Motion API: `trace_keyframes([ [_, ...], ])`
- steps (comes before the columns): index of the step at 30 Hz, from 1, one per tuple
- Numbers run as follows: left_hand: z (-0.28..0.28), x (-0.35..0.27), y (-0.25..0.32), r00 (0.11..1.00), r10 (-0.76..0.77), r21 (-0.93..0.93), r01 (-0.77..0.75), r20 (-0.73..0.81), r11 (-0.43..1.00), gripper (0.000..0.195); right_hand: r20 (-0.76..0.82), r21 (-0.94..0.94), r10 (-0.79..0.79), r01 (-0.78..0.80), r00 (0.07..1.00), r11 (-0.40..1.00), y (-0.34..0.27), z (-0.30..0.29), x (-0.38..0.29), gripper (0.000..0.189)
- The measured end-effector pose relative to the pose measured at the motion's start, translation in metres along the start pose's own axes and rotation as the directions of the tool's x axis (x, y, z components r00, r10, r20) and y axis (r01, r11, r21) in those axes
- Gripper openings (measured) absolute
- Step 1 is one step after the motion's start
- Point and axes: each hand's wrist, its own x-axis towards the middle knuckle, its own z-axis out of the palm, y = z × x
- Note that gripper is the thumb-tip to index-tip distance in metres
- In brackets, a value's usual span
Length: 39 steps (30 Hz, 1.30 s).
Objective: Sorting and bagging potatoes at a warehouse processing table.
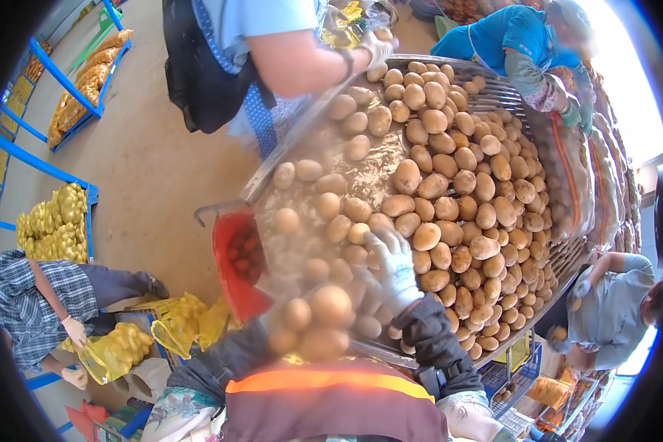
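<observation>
My right hand (395, 265), in a white glove, lies palm down over the potatoes (450, 232) on a metal sorting table (384, 149). Its fingers are apart, and the fingertips touch or nearly touch a small potato (358, 233). A firm hold on any potato is not visible. My left forearm, in a dark sleeve (221, 356), reaches to the table's near edge. Blurred potatoes (320, 315) lie beyond its cuff and hide my left hand. Potatoes are heaped densely to the right and more scattered to the left.
A red container (240, 265) hangs at the table's left edge. Across the table stands a person with a gloved hand (377, 47). Two more people work at the right beside filled sacks (563, 171). At left, another person handles a yellow mesh bag (113, 351).
</observation>
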Motion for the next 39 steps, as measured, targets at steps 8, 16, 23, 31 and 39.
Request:
trace_keyframes([
  [8,-0.015,-0.025,0.029,0.964,0.251,0.424,-0.263,0.083,0.867,0.055,0.022,0.074,0.259,-0.26,0.966,0.963,0.056,0.013,-0.003,0.03],
  [16,-0.161,-0.065,0.028,0.965,0.212,-0.828,0.007,0.152,0.56,0.057,0.164,-0.114,-0.092,0.112,0.982,0.987,0.057,0.051,0.033,0.033],
  [23,-0.002,-0.035,0.045,0.437,-0.011,-0.414,0.842,0.899,-0.346,0.053,0.652,-0.374,0.117,0.184,0.749,0.909,0.033,0.034,0.046,0.031],
  [31,-0.137,-0.063,0.023,0.905,-0.099,-0.762,0.285,0.414,-0.581,0.059,0.745,-0.402,0.243,0.128,0.621,0.906,0.028,0.056,0.043,0.03],
  [39,-0.09,-0.06,0.031,0.877,0.422,0.545,0.242,0.232,-0.802,0.044,0.723,-0.034,0.093,-0.1,0.684,0.994,-0.005,0.014,0.038,0.032],
])
